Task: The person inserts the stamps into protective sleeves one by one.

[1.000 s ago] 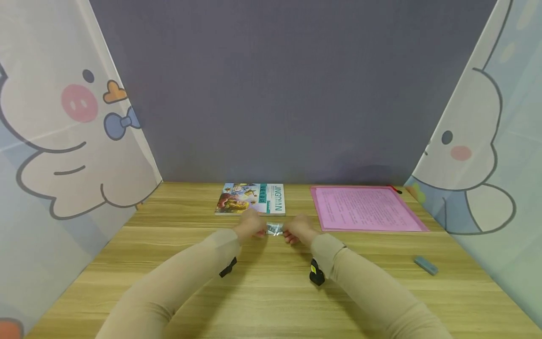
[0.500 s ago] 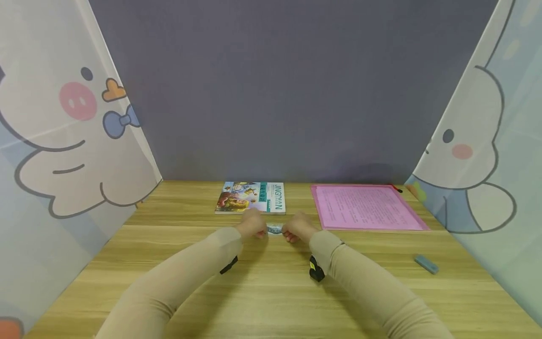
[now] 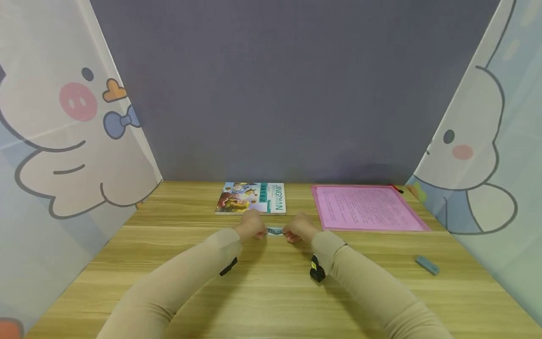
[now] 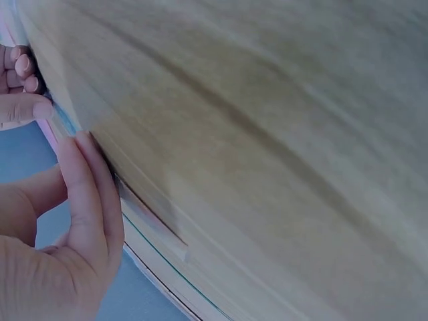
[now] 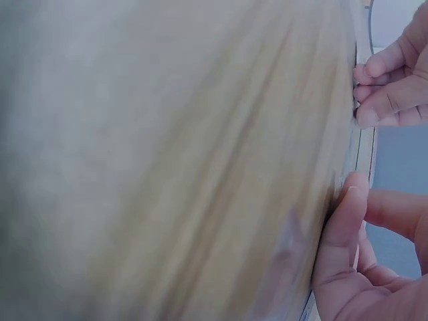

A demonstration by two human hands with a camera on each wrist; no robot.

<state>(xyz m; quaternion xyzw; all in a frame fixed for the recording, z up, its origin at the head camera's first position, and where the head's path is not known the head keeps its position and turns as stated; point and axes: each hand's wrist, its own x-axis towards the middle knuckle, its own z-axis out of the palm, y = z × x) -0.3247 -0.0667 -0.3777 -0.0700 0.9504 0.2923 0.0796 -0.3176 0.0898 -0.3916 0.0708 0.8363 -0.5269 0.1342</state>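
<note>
In the head view, a small, shiny, flat strip with blue-grey markings (image 3: 274, 231) spans the space between the two hands, low over the table. My left hand (image 3: 251, 224) pinches its left end, and my right hand (image 3: 299, 227) pinches its right end. Thumb and fingers of the left hand (image 4: 73, 227) come together in the left wrist view, with a thin pale edge running on past them. The right hand (image 5: 364, 247) shows a similar pinch in the right wrist view. What exactly the strip is, I cannot tell; the fingers cover its ends.
Behind the hands lies a picture book (image 3: 251, 198) at the table's back edge. To its right is a pink transparent folder (image 3: 369, 207) with a printed sheet. A small grey-blue block (image 3: 427, 265) lies on the wooden table (image 3: 271, 301) at right. Upright panels enclose the back and sides.
The strip's visible face has become narrower and its glare has faded, as if bent or tilted. Both hands keep their pinch in nearly the same place.
</note>
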